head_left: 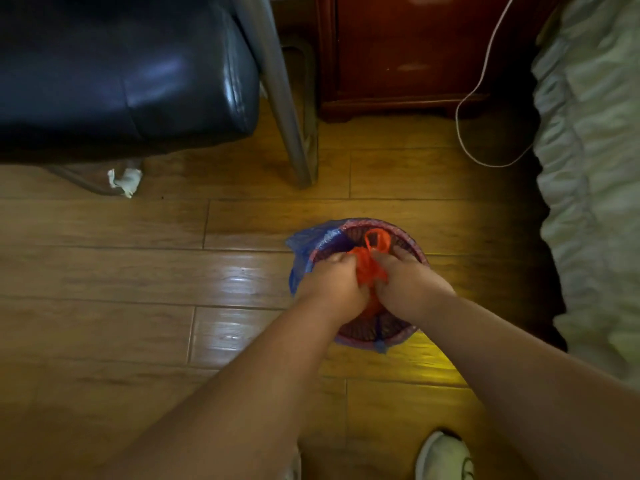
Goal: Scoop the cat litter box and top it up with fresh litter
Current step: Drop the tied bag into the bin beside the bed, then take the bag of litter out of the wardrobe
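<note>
Gripping a crumpled orange plastic bag [370,268] from both sides: left hand [334,285] on its left flank, right hand [407,285] on its right, fingers of each curled into the plastic and pinching it. Bunched between the two fists, directly ahead of the knuckles, with a loop of handle standing up past the fingertips toward the far rim. Sitting inside a round woven purple wastebasket [405,237] lined with a thin blue plastic bag [304,251], on the wooden plank floor [138,271]. Equally near to both hands, so probably tying or pressing down the bagged waste; long axis running roughly away from the body, straight up out of the basket. No litter box, scoop or fresh litter in view, so cannot place those. Nearby only: a dark leather chair [121,74], a crumpled white tissue [125,181].
</note>
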{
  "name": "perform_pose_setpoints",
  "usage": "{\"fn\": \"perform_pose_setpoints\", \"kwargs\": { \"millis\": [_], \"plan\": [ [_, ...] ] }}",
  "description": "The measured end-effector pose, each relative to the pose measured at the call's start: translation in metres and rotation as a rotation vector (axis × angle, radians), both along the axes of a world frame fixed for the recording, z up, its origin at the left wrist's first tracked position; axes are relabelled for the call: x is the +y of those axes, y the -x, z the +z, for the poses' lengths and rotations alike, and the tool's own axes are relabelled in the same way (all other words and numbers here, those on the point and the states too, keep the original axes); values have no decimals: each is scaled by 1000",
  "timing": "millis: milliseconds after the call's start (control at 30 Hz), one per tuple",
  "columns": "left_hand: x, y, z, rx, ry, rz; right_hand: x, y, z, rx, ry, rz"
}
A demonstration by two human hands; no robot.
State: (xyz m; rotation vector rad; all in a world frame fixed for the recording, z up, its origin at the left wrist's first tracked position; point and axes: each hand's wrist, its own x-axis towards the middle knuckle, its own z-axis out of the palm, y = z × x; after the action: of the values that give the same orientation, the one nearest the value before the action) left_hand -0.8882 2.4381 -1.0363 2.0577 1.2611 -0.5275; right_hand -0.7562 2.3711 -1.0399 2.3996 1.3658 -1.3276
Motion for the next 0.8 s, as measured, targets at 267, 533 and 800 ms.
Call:
{"fn": "perform_pose_setpoints", "kwargs": {
  "millis": [267, 533, 800],
  "plan": [
    [5, 5, 224, 17, -203, 9, -3, 1, 233, -105, -120, -95],
    [-18, 7, 497, -156, -266, -24, -36, -2, 502, -174, -273, -140],
    [-84, 15, 734, -326, -368, -42, -110, -19, 736, -260, -445, -185]
  ]
}}
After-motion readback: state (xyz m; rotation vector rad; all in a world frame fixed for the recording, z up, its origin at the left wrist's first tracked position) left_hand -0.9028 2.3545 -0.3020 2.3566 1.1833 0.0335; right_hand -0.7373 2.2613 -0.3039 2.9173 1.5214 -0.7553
